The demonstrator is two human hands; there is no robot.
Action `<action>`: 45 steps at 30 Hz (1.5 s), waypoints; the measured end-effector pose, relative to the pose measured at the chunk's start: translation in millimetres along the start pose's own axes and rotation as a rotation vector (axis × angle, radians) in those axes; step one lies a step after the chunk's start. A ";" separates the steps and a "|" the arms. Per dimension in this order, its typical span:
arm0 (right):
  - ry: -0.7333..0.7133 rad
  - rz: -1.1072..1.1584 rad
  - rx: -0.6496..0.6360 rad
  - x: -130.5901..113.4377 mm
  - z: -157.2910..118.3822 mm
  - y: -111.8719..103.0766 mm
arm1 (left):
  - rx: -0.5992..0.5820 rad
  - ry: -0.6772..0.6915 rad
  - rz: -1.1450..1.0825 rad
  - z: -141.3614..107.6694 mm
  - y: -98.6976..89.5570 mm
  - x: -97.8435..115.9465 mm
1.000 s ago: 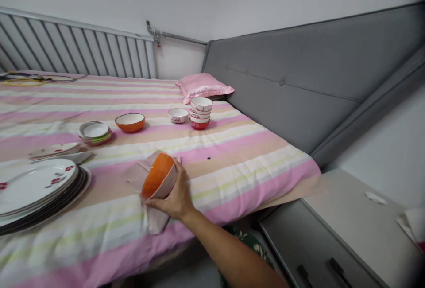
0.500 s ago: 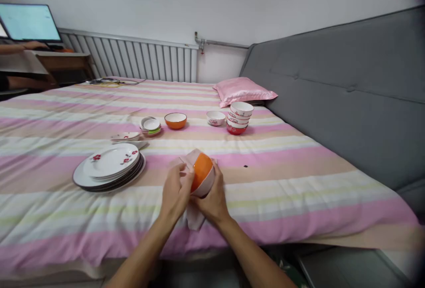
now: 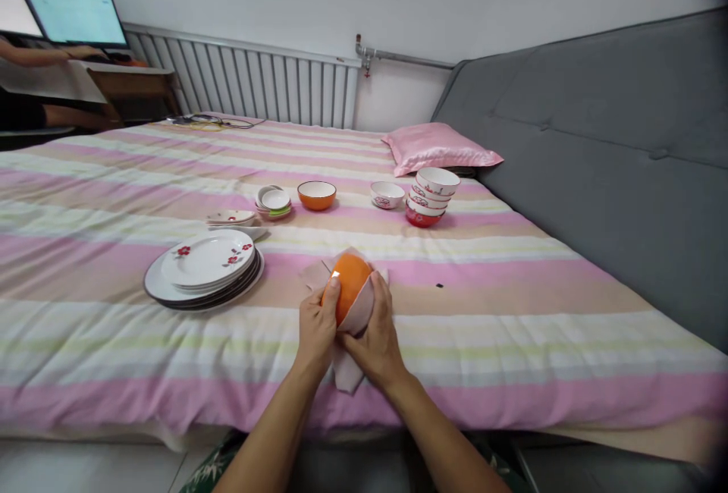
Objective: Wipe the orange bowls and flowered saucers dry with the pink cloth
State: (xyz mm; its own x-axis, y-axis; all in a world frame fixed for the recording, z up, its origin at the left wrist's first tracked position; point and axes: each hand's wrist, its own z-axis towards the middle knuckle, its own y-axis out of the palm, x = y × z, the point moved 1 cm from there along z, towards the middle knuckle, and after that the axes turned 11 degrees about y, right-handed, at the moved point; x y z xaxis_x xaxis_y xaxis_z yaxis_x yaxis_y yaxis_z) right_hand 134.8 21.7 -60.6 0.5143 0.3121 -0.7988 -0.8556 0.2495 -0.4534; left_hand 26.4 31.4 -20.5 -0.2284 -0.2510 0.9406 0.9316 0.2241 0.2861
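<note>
Between my two hands is an orange bowl point(image 3: 351, 281), tipped so that its rounded outside faces up. A pale pink cloth point(image 3: 359, 312) wraps its right and lower side, and a corner of it hangs down below. My left hand point(image 3: 319, 326) grips the bowl's left side, thumb pressed on the orange surface. With its fingers curled round the cloth-covered side, my right hand point(image 3: 376, 337) holds the bowl through the cloth. The bowl's inside is hidden.
Stacked plates point(image 3: 208, 262) lie to the left, with small dishes point(image 3: 276, 201) behind. Farther off are another orange bowl point(image 3: 317, 196), a white bowl point(image 3: 387, 195) and stacked bowls point(image 3: 426, 208). A pink pillow point(image 3: 440, 146) rests by the grey headboard point(image 3: 597, 106). Someone's arm point(image 3: 39, 55) is at a desk.
The view has shifted, so the surroundings sit differently. My left hand has closed onto the bowl, its thumb now on the orange outside, and the bowl has turned a little within the cloth.
</note>
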 end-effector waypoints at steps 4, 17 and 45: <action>0.112 -0.003 -0.027 -0.8 0.1 4.0 | 0.092 -0.062 -0.213 0.0 -3.1 2.4; 0.305 0.358 -0.205 17.2 9.2 -5.3 | 0.401 -0.355 -0.643 16.6 -7.6 13.0; 0.154 0.494 0.146 -9.1 3.0 -14.2 | 0.189 -0.485 -0.741 -8.2 16.5 5.2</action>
State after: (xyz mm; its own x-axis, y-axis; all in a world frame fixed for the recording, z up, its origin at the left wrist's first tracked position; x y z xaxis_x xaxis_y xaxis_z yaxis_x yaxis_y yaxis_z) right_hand 142.4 18.1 -45.7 0.0283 0.2889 -0.9569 -0.9711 0.2349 0.0422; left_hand 42.8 26.1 -12.4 -0.8852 0.0225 0.4646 0.4460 0.3244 0.8342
